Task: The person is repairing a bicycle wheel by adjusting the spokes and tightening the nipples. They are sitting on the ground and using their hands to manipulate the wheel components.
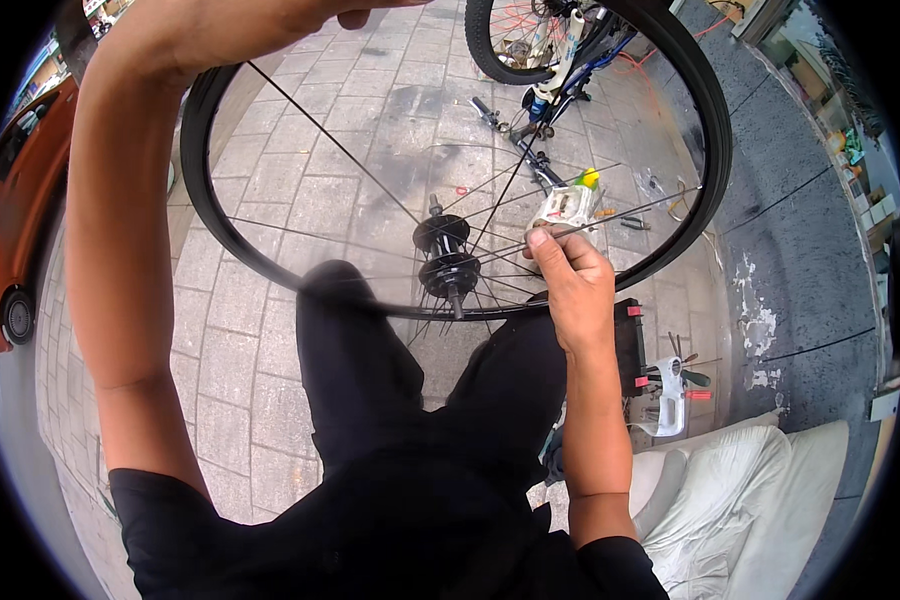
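A spoked bicycle wheel (pixel 196 150) is held up in front of the seated person, with the lower part of its black rim resting across the legs in black trousers (pixel 355 375). The black hub (pixel 445 256) is seen at the centre, its axle tilted slightly from upright, and thin dark spokes are spread between it and the rim. More spokes are bunched below the hub, between the knees.

By the right hand (pixel 578 280), a spoke (pixel 660 202) is pinched between thumb and forefinger, just to the right of the hub. The left hand (pixel 280 20) is stretched along the top of the view, near the upper part of the rim; its fingers are mostly cut off by the edge, so whether anything is gripped by them cannot be told.

Beyond the wheel, a bicycle (pixel 560 75) is stood on the paved ground (pixel 255 405), and a white plastic piece (pixel 568 206) is seen lying there, with a yellow-green item (pixel 588 179) just beside it. Near the right knee, a black box (pixel 629 345) with red catches is placed, and beside it a white container (pixel 667 410) with tools. A pale sheet (pixel 725 490) is spread further back, next to a dark wall (pixel 785 260). An orange car (pixel 20 215) is parked to the left.
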